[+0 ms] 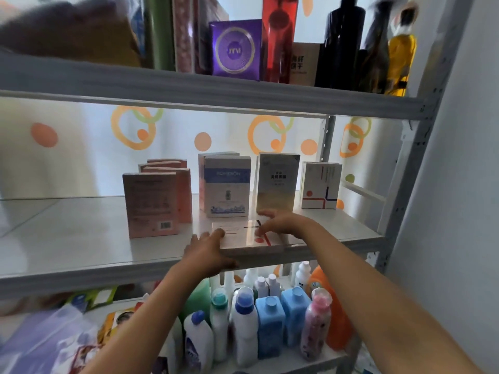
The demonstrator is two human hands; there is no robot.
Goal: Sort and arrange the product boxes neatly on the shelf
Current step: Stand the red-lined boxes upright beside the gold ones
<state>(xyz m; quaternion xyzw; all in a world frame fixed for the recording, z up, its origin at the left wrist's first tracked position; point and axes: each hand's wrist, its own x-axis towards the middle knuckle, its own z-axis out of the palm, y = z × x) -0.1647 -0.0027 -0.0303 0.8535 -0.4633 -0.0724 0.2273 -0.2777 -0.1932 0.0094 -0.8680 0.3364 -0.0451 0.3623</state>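
White flat box [243,234] lies at the shelf [81,255] front edge; my left hand [208,252] grips its corner, my right hand [280,222] presses flat on top.

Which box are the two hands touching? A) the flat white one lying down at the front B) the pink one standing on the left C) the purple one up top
A: both the left hand and right hand rest on the flat white box lying at the front edge of the middle shelf.
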